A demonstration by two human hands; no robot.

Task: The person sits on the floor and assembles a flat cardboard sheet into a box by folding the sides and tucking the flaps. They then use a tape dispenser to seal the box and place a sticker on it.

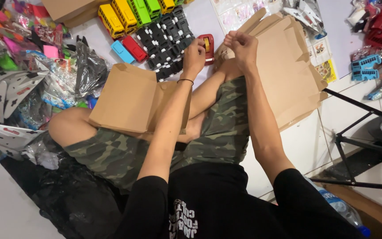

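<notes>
The tape dispenser (207,48), red with a roll showing in its middle, is seen lying on the floor just beyond the left hand (194,56) and between the two hands. The left hand is closed into a loose fist right beside the dispenser; whether anything is pinched in its fingers cannot be told. A thin dark band is worn at its wrist. The right hand (241,45) is likewise curled shut, just to the right of the dispenser, and what it grips cannot be made out. Under and beyond the right hand a flattened brown cardboard box (288,71) is spread over the floor. Below the left hand, a second folded cardboard box (129,99) is rested on the person's knee, over camouflage shorts (217,132). Beyond the left hand, a block of black toy vehicles (166,35) is laid out, with a red toy car (133,48) and a blue toy car (121,52) beside it. Farther off, yellow and green toy buses (129,13) are lined up. Well to the left of the left hand, heaps of plastic bags (32,66) are piled.
</notes>
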